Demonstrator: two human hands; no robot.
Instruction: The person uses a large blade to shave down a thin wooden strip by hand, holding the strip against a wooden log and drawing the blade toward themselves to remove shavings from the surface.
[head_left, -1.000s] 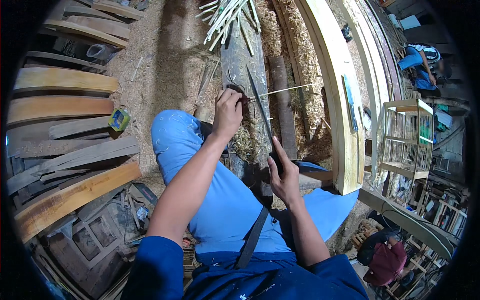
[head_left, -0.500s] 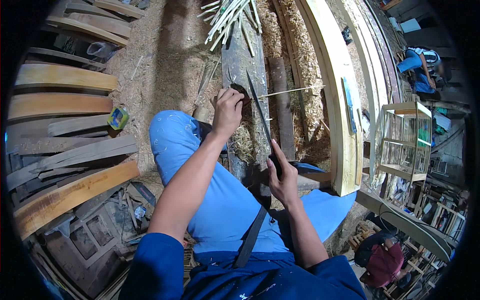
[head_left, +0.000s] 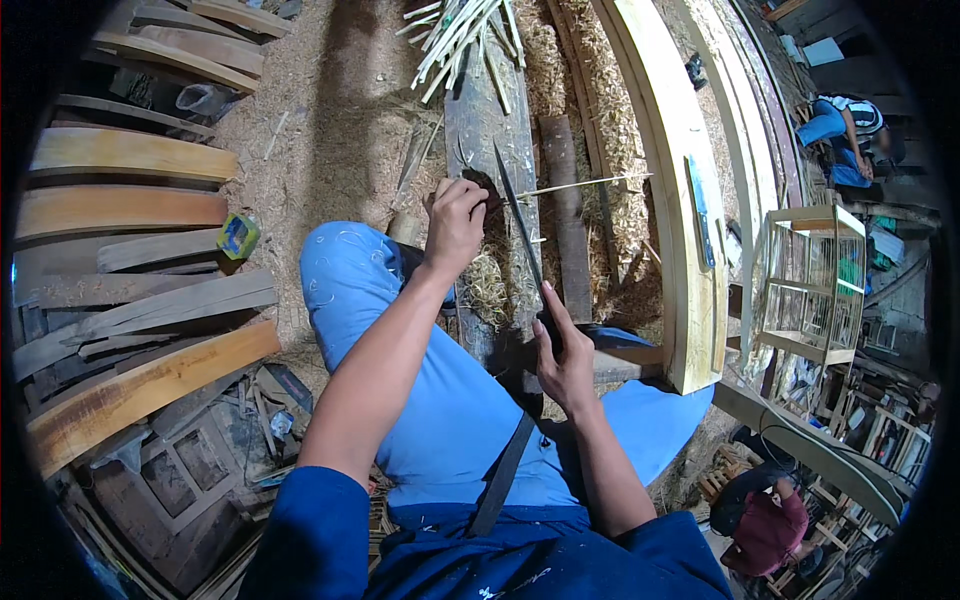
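Observation:
My right hand [head_left: 567,362] is closed round the handle of a long dark-bladed knife [head_left: 520,228], its blade angled up and to the left over a worn plank [head_left: 492,125]. My left hand [head_left: 457,222] is closed, thumb and fingers pinched together, beside the blade. A thin pale wooden strip [head_left: 585,184] runs from beside my left fingers, across the blade, out to the right. Its held end is hidden by the fingers. Under the fingertips lies a dark patch of material [head_left: 484,184], hard to make out. Curly shavings [head_left: 486,290] heap on the plank below.
Several pale strips [head_left: 465,40] are piled on the plank's far end. A thick pale beam [head_left: 680,200] on the right carries a blue-handled tool [head_left: 700,210]. Curved boards [head_left: 130,208] are stacked left. A wooden cage [head_left: 812,285] and two other people [head_left: 765,525] are at right.

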